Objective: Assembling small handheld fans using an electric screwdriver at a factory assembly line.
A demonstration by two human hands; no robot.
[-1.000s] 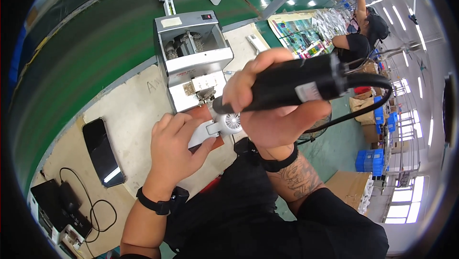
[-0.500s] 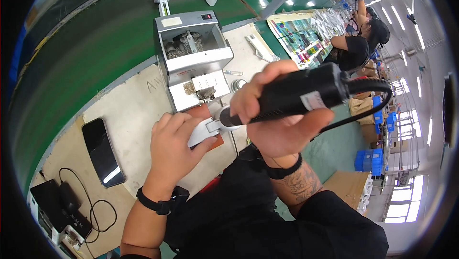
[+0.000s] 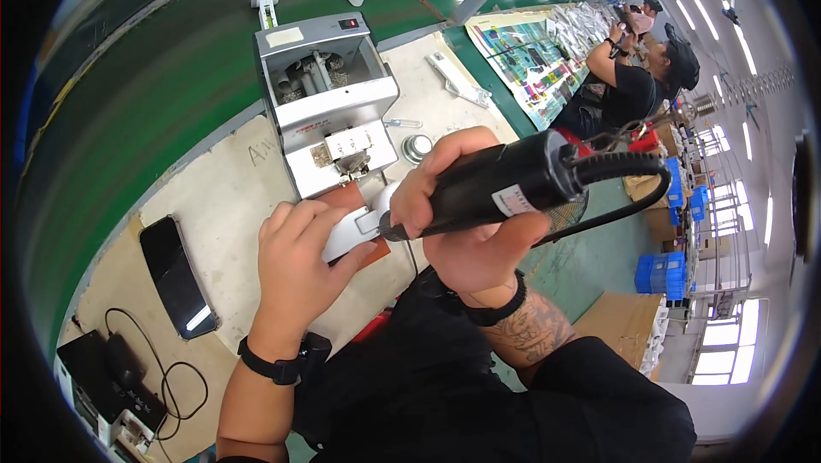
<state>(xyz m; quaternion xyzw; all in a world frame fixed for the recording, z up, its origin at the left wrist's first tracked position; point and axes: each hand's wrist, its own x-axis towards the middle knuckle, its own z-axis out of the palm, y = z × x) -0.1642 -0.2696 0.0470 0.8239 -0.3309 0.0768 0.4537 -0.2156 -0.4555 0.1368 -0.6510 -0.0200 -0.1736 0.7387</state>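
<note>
**Hands working close to the near edge of the pale surface [image 3: 209,185]**

Beyond us the widest thing is the green strip [image 3: 145,95], whose border marks the surface's far edge; the near edge runs close to our lap. Our room for moving lies leftward, along the pale stretch between the machine and the phone. The grey machine [image 3: 333,111], its open tray holding small metal bits, stands directly ahead and blocks a straight reach. The black phone [image 3: 179,275] lies well to the left.

Our right grip [image 3: 470,245] is closed around the black power driver [image 3: 492,181], tilted down to the left; its thick cable [image 3: 665,185] loops off to the right. Our left grip [image 3: 295,249] pins the white device [image 3: 346,236] on the reddish-brown pad [image 3: 345,197], just in front of the machine. The driver's tip is at the device's joint, though we cannot tell whether it touches. A small round metal cup [image 3: 417,148] sits beside the machine, near our right fingers.
</note>
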